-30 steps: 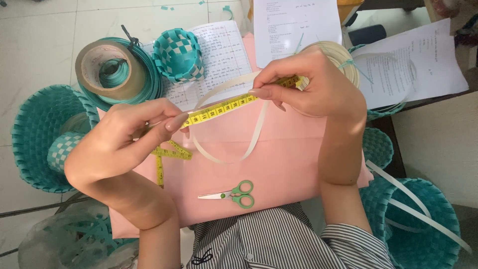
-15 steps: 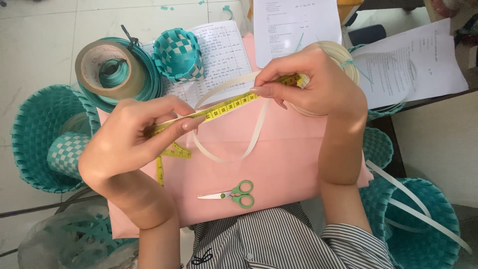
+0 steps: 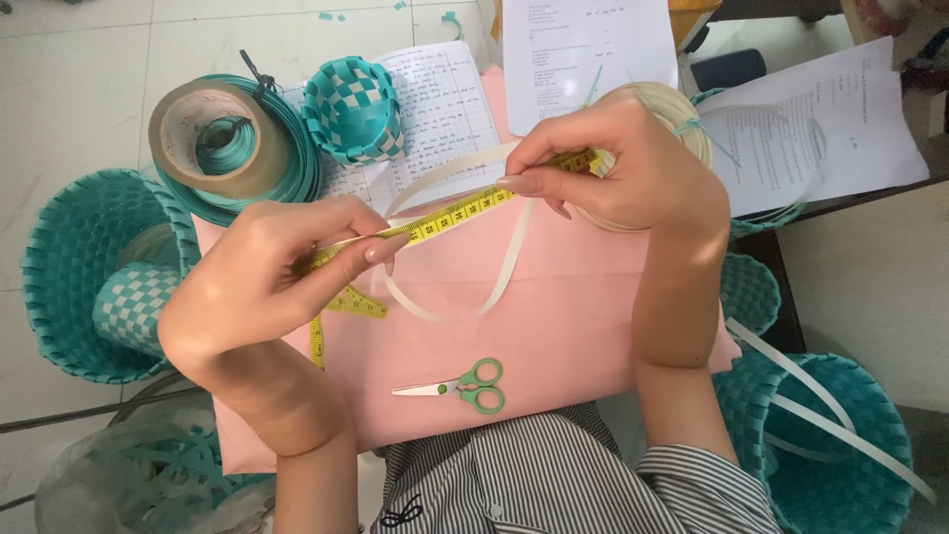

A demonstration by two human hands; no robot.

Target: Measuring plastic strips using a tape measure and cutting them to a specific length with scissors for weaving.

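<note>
1. Yellow measuring tape is pulled taut over the pink board, long axis running from near-left up to far-right.
2. Left hand pinches its near-left end, thumb and fingers pressed together.
3. Right hand pinches the far-right end with a cream strip.
4. Green scissors lie nearer, untouched.

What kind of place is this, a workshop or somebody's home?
Probably a small basket-weaving craft corner, perhaps at home: woven teal baskets stand about, coils of teal strip lie by a notebook, and both hands stretch a yellow measuring tape.
</note>
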